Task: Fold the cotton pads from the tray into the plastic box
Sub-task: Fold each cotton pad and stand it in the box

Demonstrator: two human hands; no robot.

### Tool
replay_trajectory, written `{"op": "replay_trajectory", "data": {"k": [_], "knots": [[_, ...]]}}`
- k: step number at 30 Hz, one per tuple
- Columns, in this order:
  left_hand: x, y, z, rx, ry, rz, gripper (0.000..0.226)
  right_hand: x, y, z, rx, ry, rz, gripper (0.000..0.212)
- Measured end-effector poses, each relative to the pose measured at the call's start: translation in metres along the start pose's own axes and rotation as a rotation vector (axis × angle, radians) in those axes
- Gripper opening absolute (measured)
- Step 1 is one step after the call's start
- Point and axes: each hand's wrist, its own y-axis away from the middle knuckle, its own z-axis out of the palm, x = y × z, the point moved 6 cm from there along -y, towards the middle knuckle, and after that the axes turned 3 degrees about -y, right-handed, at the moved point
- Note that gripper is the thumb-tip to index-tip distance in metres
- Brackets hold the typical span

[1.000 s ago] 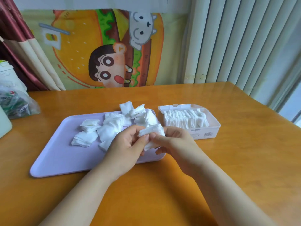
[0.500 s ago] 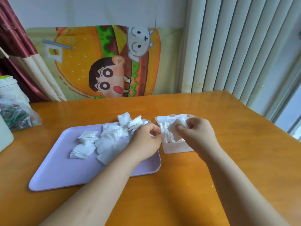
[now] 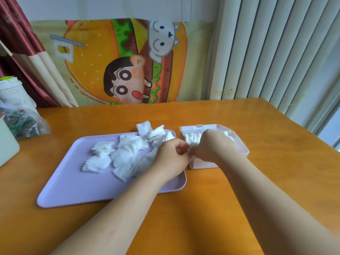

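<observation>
Cotton pads [image 3: 127, 155] lie in a loose white heap on the far right half of a lavender tray [image 3: 73, 181], which sits around the middle of the orange wooden surface [image 3: 276, 172], nearer its left edge than its right. A few of the pads spill over the tray's far rim. At the left edge of the surface are a crumpled clear bag [image 3: 24, 124] and part of a pale container [image 3: 7, 150]. The left hand [image 3: 171, 157] hangs over the tray's right end, just right of the heap. Its fingers are curled inward and its knuckles meet the fingertips of the other hand; whether it pinches a pad cannot be told. Just beside the tray's right rim stands the plastic box [image 3: 241, 150], open at the top, with a row of folded pads [image 3: 193, 138] standing on edge inside along its left end. The right hand [image 3: 215, 146] is palm down over the box and covers most of its inside, with its fingers bent down toward the folded row. What they grip, if anything, is hidden beneath the hand.
</observation>
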Motion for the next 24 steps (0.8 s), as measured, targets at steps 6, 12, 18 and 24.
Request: {"op": "replay_trajectory", "data": {"k": [6,12,18,24], "knots": [[0.001,0.009,0.0,-0.022,0.025,0.003,0.016,-0.007,-0.007,0.019,-0.111,-0.015,-0.029,0.032],[-0.001,0.031,-0.04,-0.005,-0.112,0.077,0.013,-0.015,0.018,0.001,0.161,-0.05,-0.099,0.035],[-0.031,0.058,-0.134,0.197,-0.453,-0.003,0.011,-0.072,0.05,0.019,0.263,-0.342,-0.414,0.031],[-0.053,0.074,-0.14,0.101,-0.54,0.007,0.011,-0.098,0.061,0.074,0.026,-0.25,-0.502,0.03]]}}
